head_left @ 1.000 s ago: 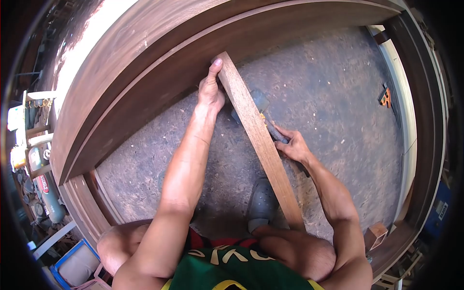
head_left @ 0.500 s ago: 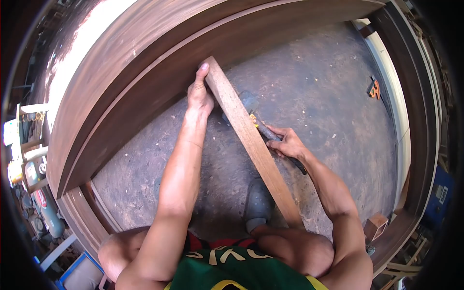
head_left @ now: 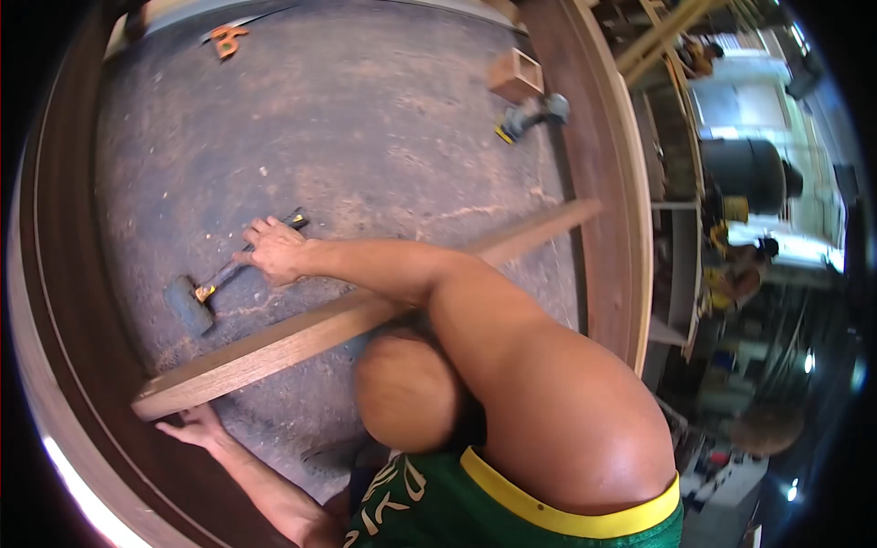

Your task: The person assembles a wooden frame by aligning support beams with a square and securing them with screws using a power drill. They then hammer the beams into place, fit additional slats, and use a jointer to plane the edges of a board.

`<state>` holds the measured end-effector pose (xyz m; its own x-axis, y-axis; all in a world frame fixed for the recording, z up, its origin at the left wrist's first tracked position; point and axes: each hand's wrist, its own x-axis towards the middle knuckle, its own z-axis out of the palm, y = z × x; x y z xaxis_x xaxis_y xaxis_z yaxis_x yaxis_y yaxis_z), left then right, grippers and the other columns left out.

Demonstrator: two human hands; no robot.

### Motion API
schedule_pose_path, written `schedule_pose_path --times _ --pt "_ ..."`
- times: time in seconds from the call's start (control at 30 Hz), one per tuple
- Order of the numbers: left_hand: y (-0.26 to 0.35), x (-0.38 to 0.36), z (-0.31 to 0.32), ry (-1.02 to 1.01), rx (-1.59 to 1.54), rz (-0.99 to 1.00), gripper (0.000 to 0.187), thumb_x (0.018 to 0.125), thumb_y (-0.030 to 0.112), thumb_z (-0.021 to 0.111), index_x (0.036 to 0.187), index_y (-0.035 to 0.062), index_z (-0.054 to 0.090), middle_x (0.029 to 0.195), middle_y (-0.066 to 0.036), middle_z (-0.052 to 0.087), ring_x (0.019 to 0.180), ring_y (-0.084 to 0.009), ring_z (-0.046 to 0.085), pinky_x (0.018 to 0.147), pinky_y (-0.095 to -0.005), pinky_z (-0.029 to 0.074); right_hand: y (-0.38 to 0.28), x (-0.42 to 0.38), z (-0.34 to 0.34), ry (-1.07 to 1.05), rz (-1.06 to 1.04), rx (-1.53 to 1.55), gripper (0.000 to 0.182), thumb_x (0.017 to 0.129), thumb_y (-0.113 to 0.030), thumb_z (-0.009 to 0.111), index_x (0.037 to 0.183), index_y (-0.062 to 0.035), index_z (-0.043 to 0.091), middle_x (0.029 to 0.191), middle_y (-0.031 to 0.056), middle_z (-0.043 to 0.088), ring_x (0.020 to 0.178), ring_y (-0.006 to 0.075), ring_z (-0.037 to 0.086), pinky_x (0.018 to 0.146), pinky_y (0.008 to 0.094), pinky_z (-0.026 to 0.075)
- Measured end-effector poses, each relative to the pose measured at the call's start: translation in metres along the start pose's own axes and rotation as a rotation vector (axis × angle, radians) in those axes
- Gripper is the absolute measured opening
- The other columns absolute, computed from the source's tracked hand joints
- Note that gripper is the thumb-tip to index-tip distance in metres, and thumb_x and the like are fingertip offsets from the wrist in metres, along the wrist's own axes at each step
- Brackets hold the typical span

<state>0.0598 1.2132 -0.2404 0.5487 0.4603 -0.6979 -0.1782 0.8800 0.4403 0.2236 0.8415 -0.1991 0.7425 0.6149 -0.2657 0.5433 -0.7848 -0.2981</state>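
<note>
The right hand (head_left: 274, 249), left of centre in the frame, is closed around the handle of a mallet (head_left: 203, 294) that lies on the dusty floor (head_left: 393, 119), its dark head pointing toward the lower left. The left hand (head_left: 194, 426), at the lower left, presses spread fingers on the near end of a long wooden board (head_left: 274, 345) where that end butts against the dark curved frame (head_left: 64, 301); the hand is open, steadying rather than gripping. The board runs diagonally from lower left up to the right, its far end reaching the frame's other side (head_left: 603, 183) right of centre.

To do this step well, I judge, the board's end should stay seated tight against the curve while the mallet is lifted, so the left hand needs firm, flat pressure and fingers kept out of the striking line (the thumb looks closest to the joint). Short, square taps would suit better than a swing.

Farther off, a small wooden block (head_left: 517, 73) and a power tool (head_left: 532, 113) lie at the upper centre, and an orange clamp (head_left: 224, 40) at the upper left.
</note>
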Motion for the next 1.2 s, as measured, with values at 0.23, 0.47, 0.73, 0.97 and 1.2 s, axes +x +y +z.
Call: schedule_pose_path --times 0.23,0.47,0.73,0.97,1.2 --pt "0.036 -0.153 0.042 -0.061 1.571 -0.266 0.075 0.089 0.052 0.068 0.142 0.0022 0.05 0.141 -0.016 0.053 0.128 -0.031 0.05 0.102 -0.0449 0.042 -0.027 -0.193 -0.173 0.226 0.667 0.398 0.055 0.08 -0.019 0.065 0.133 -0.009 0.058 0.122 0.0201 0.06 0.119 0.0375 0.053 0.103 0.0495 0.041" --pt "0.152 -0.423 0.239 -0.738 2.065 0.073 0.068 0.089 0.029 0.074 0.142 -0.0034 0.046 0.13 -0.02 0.059 0.111 -0.0273 0.06 0.095 -0.039 0.05 -0.224 -0.518 -0.205 0.15 1.087 0.531 0.044 0.086 -0.024 0.055 0.124 -0.002 0.063 0.117 0.0202 0.067 0.107 0.0393 0.062 0.096 0.0445 0.049" --pt "0.279 -0.703 0.391 -1.435 1.435 -0.639 0.096 0.079 0.049 0.079 0.148 -0.0023 0.037 0.141 -0.017 0.051 0.128 -0.0286 0.05 0.109 -0.044 0.039 -0.49 -0.757 -0.228 -0.423 1.073 0.484 0.021 0.083 -0.022 0.06 0.081 -0.0079 0.075 0.092 0.0181 0.072 0.089 0.0361 0.069 0.078 0.0437 0.054" --pt "0.261 -0.913 0.428 -2.117 0.558 -0.735 0.024 0.09 0.021 0.074 0.083 -0.0014 0.072 0.093 -0.014 0.072 0.088 -0.0382 0.068 0.088 -0.0514 0.051 -0.479 -0.78 -0.17 0.503 1.271 1.397 0.023 0.084 -0.021 0.066 0.096 -0.0028 0.073 0.095 0.0172 0.072 0.092 0.0274 0.068 0.08 0.0391 0.052" --pt "0.164 -1.121 0.406 -1.47 0.384 -0.526 0.018 0.094 0.015 0.06 0.079 0.005 0.058 0.089 -0.014 0.063 0.059 -0.0241 0.059 0.047 -0.04 0.049 -0.356 -0.859 -0.31 0.444 1.249 1.403 0.019 0.09 -0.01 0.061 0.104 -0.0021 0.072 0.084 0.004 0.071 0.062 0.0136 0.06 0.057 0.0314 0.049"
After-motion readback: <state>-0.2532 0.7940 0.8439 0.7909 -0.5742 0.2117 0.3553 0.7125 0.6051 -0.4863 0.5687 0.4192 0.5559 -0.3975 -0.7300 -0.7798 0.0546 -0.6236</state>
